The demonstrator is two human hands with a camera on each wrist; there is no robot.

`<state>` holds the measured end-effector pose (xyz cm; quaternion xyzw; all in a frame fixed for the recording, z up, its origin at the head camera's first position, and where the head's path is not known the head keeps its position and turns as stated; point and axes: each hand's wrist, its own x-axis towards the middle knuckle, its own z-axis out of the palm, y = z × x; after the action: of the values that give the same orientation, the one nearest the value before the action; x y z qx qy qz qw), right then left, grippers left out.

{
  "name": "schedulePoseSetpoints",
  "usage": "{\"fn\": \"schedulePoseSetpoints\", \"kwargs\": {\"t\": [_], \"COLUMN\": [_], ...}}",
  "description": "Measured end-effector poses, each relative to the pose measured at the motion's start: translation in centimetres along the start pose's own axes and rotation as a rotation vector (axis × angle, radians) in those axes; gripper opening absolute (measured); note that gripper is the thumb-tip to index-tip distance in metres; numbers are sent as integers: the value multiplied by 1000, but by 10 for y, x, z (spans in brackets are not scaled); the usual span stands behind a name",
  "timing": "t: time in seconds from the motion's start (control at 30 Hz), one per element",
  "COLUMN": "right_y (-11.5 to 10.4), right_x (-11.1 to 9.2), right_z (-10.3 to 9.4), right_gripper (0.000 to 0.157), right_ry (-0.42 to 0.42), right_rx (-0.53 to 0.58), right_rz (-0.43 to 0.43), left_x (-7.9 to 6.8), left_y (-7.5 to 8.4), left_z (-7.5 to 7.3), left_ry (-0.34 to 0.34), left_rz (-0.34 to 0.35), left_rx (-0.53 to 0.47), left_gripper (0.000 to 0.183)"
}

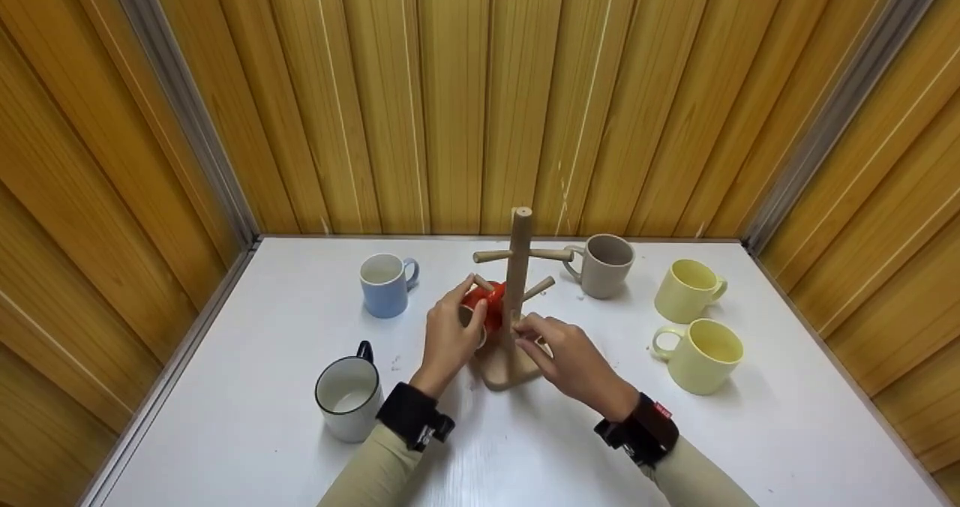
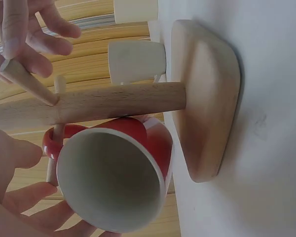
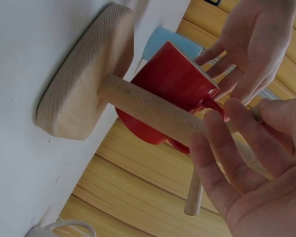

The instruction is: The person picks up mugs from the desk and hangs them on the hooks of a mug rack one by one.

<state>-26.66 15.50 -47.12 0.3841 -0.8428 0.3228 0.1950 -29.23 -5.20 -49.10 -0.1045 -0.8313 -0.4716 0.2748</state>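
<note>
A red mug (image 2: 155,143) with a pale inside hangs by its handle on a peg of the wooden mug stand (image 1: 517,267), its mouth facing the left wrist camera. My left hand (image 1: 450,331) is at this mug, fingers loosely spread along its side and thumb close to the handle without curling round it. In the left wrist view its index finger lies by the peg's end. My right hand (image 1: 566,357) pinches the end of another peg (image 2: 29,81) between thumb and finger. More red with a second handle loop (image 3: 177,146) shows partly behind the post.
Left of the stand are a blue mug (image 1: 385,293) and a white mug with a dark rim (image 1: 349,409). To its right stand a taupe mug (image 1: 606,271) and two yellow mugs, one farther back (image 1: 681,297) and one nearer (image 1: 701,364). Wood-patterned walls (image 1: 450,102) enclose the white table (image 1: 247,387).
</note>
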Motion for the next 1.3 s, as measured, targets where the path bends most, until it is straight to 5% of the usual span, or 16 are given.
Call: {"fn": "schedulePoseSetpoints", "kwargs": {"t": [0.77, 1.3], "right_y": [2, 31], "right_x": [-3, -14], "right_z": [-3, -33], "right_gripper": [17, 30], "right_ry": [-32, -52], "right_rx": [-6, -156], "right_rz": [-6, -50], "left_x": [-4, -8], "left_y": [-3, -6], "left_z": [2, -2], "left_ry": [-37, -102], "left_rz": [-40, -26], "left_rx": [-26, -13], "left_gripper": [53, 63]}}
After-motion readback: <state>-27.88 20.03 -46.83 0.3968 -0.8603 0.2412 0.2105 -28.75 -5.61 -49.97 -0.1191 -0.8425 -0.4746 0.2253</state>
